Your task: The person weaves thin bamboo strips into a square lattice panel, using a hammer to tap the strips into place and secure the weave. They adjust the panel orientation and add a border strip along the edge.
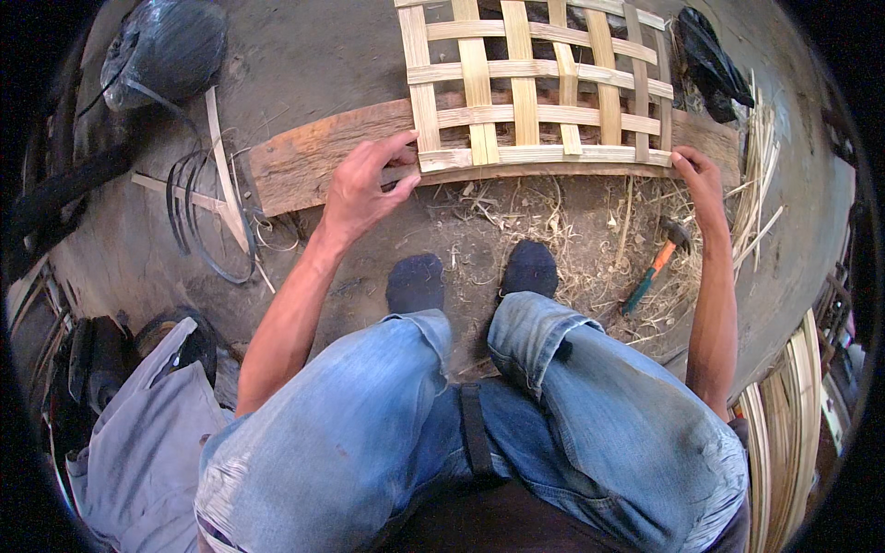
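Note:
A loosely woven bamboo panel (525, 78) of flat, pale strips with square gaps lies across the far side of a wooden plank (323, 147). Along its near edge runs a crosswise bamboo strip (544, 157). My left hand (364, 180) is at the near left corner, index finger and thumb curled on either side of the strip's end. At the near right corner, my right hand (702, 180) pinches the other end between thumb and fingers.
A hammer (656, 263) with an orange and green handle lies among shavings, right of my feet. Loose bamboo strips (761, 175) lie at right; more strips (784, 433) lie lower right. Left are a coiled band (184, 221), a plastic-wrapped bundle (166, 51) and grey cloth (152, 442).

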Demonstrator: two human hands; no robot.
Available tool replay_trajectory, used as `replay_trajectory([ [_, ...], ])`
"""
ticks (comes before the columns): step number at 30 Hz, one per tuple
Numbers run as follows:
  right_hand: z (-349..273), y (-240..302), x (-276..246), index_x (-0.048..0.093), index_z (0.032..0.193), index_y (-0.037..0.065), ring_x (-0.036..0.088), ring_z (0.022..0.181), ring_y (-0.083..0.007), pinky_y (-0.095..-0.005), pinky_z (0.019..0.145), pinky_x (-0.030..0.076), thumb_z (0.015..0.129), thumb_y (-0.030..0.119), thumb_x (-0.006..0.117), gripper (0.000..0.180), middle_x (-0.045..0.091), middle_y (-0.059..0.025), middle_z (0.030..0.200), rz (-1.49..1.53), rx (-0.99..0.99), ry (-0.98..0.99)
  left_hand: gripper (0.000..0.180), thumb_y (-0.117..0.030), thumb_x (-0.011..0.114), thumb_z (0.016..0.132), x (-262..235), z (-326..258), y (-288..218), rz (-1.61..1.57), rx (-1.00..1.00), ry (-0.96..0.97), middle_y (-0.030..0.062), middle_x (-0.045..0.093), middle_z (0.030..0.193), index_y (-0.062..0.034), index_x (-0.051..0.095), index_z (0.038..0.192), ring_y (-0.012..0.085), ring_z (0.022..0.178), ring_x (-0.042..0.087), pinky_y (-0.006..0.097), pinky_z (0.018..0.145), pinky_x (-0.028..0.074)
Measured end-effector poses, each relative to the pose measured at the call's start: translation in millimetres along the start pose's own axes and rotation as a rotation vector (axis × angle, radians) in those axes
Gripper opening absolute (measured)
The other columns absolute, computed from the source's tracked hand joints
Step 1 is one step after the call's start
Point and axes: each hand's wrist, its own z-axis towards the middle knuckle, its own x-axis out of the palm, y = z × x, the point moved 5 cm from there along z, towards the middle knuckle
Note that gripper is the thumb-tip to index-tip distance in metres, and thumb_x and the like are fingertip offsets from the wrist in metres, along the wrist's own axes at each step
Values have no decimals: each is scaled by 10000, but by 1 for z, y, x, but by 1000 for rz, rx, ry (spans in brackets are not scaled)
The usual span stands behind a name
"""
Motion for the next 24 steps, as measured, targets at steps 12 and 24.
replay_trajectory([
  [12,0,-4,-2,716,996,22,559,892,-111,-277,852,414,880,283,688,287,657,2,916,6,28,-3,667,-53,813,704,-5,-2,1,-5,16,-5,60,698,956,-124,546,1312,224,887,664,362,794,538],
  [24,0,6,3,707,997,12,561,895,-108,-268,837,417,888,288,679,298,655,-5,913,-16,10,9,604,-51,790,741,-6,-1,3,-4,-33,-41,56,717,954,-124,567,1298,208,919,687,348,839,542],
])
